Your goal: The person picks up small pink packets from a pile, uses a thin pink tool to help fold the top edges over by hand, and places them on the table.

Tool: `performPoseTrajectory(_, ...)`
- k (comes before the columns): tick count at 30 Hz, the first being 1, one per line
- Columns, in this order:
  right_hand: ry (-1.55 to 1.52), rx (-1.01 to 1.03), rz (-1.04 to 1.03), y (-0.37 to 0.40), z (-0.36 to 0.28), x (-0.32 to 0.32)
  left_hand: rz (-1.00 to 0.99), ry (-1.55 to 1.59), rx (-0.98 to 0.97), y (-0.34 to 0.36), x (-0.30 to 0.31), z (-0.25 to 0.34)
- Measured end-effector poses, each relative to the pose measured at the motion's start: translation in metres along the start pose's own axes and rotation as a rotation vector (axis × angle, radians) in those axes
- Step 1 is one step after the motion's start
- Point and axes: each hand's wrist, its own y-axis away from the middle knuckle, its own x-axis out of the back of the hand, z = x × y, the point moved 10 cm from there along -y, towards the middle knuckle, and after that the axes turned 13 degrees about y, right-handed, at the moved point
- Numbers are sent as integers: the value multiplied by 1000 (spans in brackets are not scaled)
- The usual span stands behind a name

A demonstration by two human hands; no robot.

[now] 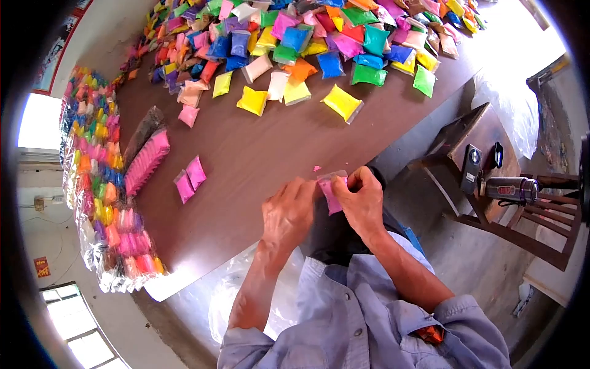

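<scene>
Both hands are together over the near edge of the brown table, at a small clear packet of pink stuff (332,195). My left hand (289,212) has its fingers closed on the packet's left side. Thumb and fingers of my right hand (361,200) pinch the packet's top right. The packet hangs upright between them. Small pink crumbs (317,168) lie on the table just beyond. Two pink packets (190,179) lie side by side further left, and a bag with a row of pink packets (147,161) rests beyond those.
A large heap of coloured packets (295,38) covers the far side of the brown table (258,141). Filled clear bags (98,184) line its left edge. At the right, a wooden stool (485,135) bears a flask (511,189) and a dark device (471,169).
</scene>
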Motion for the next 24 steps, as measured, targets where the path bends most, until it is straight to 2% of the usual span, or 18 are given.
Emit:
performPoseTrajectory(4, -20, 2, 8, 0, 3, 0, 57, 4, 44, 7, 8, -10)
performPoseTrajectory(6, -32, 5, 4, 1, 2, -1, 25, 80, 28, 9, 3, -4)
performPoseTrajectory(9, -14, 36, -6, -1, 2, -1, -26, 3, 82, 3, -5, -10)
performPoseTrajectory(12, -73, 24, -68, -4, 9, -3, 34, 34, 94, -4, 2, -17)
performPoseTrajectory(13, -292, -95, -158, -2, 14, -5, 40, 38, 90, -4, 2, -16)
performPoseTrajectory(14, -510, -217, -247, 2, 21, -9, 138, 126, 135, 0, 11, -20)
performPoseTrajectory(15, -591, -269, -377, 5, 23, -14, 234, 213, 179, 5, 20, -25)
performPoseTrajectory(16, -588, -266, -374, 6, 24, -5, 237, 217, 177, 8, 23, -21)
performPoseTrajectory(18, -872, -459, -595, 25, 20, -8, 245, 318, 283, 16, 30, -22)
performPoseTrajectory(19, -1001, -428, -692, 27, 25, -16, 248, 322, 283, 18, 31, -17)
performPoseTrajectory(20, -996, -425, -692, 27, 37, -19, 268, 364, 277, 21, 33, -13)
performPoseTrajectory(22, -1262, -597, -835, 41, 38, -31, 294, 407, 271, 23, 36, -3)
performPoseTrajectory(24, -1290, -584, -863, 42, 40, -34, 271, 432, 284, 25, 36, 4)
